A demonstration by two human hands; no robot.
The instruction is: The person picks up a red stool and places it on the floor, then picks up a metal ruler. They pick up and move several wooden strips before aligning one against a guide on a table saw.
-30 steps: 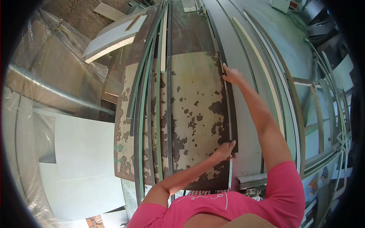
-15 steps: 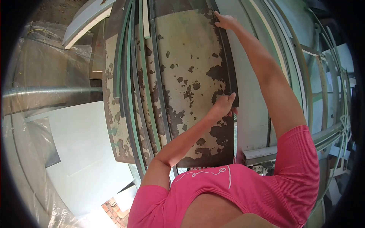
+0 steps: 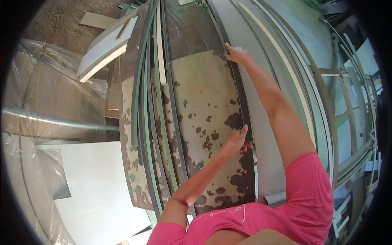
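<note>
A long dark strip (image 3: 239,87) runs along the right edge of a worn tabletop (image 3: 196,98) with flaking pale paint. My left hand (image 3: 237,141) is closed around the strip's near end, thumb on top and fingers curled at the outer edge. Farther up, my right hand (image 3: 237,54) grips the same strip, its fingertips partly hidden. To the left of my hands, several long dark and green strips (image 3: 170,94) lie lengthwise on the tabletop, with a pale strip (image 3: 160,57) among them.
Long grey-green panels (image 3: 261,106) stand close along the right side. White sheets (image 3: 94,171) lie at lower left, near clear plastic sheeting (image 3: 61,85) and a shiny metal tube (image 3: 61,118). A white board with a thick edge (image 3: 106,51) sits at upper left.
The view has shifted, so the tabletop and both hands appear lower and more of the far end shows. Both hands keep hold of the dark strip.
</note>
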